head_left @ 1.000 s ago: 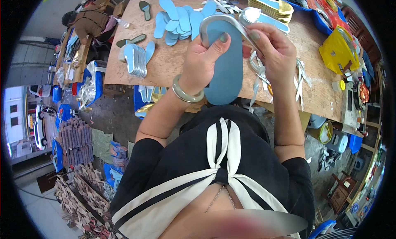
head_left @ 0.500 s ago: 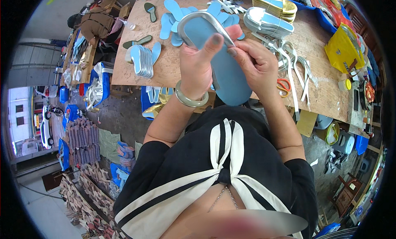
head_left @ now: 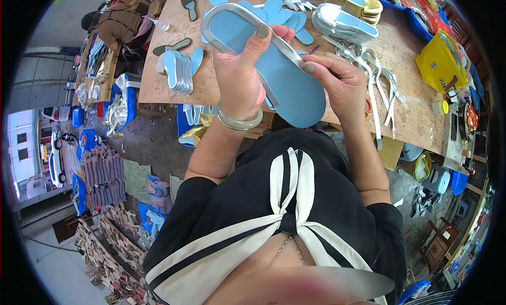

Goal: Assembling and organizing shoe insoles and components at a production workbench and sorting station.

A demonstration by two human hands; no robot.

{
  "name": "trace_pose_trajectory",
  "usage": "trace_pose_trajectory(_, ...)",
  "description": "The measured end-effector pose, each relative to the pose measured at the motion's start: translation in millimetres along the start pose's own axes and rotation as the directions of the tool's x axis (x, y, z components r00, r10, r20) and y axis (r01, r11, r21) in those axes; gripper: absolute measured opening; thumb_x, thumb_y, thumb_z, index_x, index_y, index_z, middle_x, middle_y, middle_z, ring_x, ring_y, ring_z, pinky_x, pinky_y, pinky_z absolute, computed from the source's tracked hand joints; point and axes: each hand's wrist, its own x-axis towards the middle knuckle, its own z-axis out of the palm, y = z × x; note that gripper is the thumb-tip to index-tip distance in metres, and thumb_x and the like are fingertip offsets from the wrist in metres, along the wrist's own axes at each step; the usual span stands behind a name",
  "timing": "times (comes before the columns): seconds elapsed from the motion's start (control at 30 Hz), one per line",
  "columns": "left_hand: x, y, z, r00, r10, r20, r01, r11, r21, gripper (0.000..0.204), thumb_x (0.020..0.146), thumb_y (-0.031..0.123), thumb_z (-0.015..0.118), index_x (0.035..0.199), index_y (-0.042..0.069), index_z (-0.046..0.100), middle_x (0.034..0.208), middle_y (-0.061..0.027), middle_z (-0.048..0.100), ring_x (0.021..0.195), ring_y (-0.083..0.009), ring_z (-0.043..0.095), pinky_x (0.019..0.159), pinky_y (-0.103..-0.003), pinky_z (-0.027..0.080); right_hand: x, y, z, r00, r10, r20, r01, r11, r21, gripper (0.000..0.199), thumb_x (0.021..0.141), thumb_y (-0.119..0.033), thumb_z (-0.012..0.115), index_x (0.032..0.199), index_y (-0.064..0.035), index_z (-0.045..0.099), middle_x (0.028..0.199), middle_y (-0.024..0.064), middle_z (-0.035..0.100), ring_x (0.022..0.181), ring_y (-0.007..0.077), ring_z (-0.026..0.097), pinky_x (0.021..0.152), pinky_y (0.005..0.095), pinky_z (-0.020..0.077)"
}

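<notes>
A light-blue insole (head_left: 296, 97) is held up above the table's front edge, tilted with its wide end toward me. A shiny silver strip (head_left: 279, 44) runs round its narrow end and along both sides. My left hand (head_left: 240, 78) is closed round the middle of the insole, thumb on the blue face and fingers partly hidden behind it. At the right edge, the thumb and fingers of my right hand (head_left: 340, 76) pinch the silver strip against the insole. A pale bangle (head_left: 240, 121) circles my left wrist.
On the wooden table (head_left: 153, 86) are a stack of silver-edged insoles (head_left: 179, 73), loose blue insoles (head_left: 274, 9), dark-green sole shapes (head_left: 188, 7), bundled silver and gold insoles (head_left: 345, 23) and white strips (head_left: 371, 78). A yellow bag (head_left: 441, 60) stands at the right.
My left hand has shifted left and slightly up with the insole, turning it a little. My right fingers have moved along its edge toward the wide end, still pinching the strip.
</notes>
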Motion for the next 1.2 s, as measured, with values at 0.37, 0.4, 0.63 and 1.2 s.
trace_pose_trajectory(0.37, -22, -54, -24, 0.984, -0.173, 0.035, 0.169, 0.981, 0.090, 0.030, 0.086, 0.019, 0.065, 0.109, 0.000, 0.058, 0.104, -0.0135, 0.064, 0.099, -0.0181, 0.060, 0.083, -0.031, 0.049, 17, 19, 2, 0.985, 0.147, 0.086, -0.144, 0.989, -0.043, 0.019, 0.082, -0.017, 0.068, 0.093, -0.0027, 0.070, 0.078, 0.0028, 0.067, 0.069, 0.0086, 0.059, 0.062, 0.0220, 0.0469)
trace_pose_trajectory(0.4, -19, -53, -24, 0.984, -0.177, 0.032, 0.174, 0.981, 0.086, 0.030, 0.086, 0.019, 0.065, 0.109, 0.000, 0.058, 0.104, -0.0135, 0.064, 0.099, -0.0181, 0.060, 0.083, -0.031, 0.049, 20, 23, -1, 0.961, 0.238, 0.142, -0.245, 0.969, 0.035, 0.020, 0.082, -0.018, 0.068, 0.094, -0.0024, 0.070, 0.080, 0.0026, 0.067, 0.071, 0.0086, 0.060, 0.063, 0.0217, 0.0474)
trace_pose_trajectory(0.63, -15, -37, -25, 0.966, -0.257, -0.033, 0.256, 0.966, -0.019, 0.038, 0.089, 0.022, 0.059, 0.115, -0.005, 0.049, 0.110, -0.0200, 0.060, 0.104, -0.0291, 0.058, 0.089, -0.041, 0.048, 7, 29, -11, 0.970, 0.236, 0.060, -0.242, 0.964, 0.113, 0.020, 0.084, -0.017, 0.066, 0.096, -0.0024, 0.070, 0.084, 0.0048, 0.068, 0.076, 0.0084, 0.061, 0.069, 0.0209, 0.0480)
trace_pose_trajectory(1.2, -13, -32, 4, 0.983, -0.180, -0.044, 0.179, 0.983, -0.038, 0.032, 0.088, 0.023, 0.061, 0.106, -0.002, 0.056, 0.095, -0.0148, 0.065, 0.089, -0.0230, 0.063, 0.081, -0.036, 0.051, -3, 22, -24, 0.979, 0.197, -0.045, -0.189, 0.972, 0.141, 0.018, 0.084, -0.015, 0.067, 0.095, -0.0014, 0.070, 0.079, 0.0037, 0.067, 0.074, 0.0066, 0.059, 0.067, 0.0192, 0.0470)
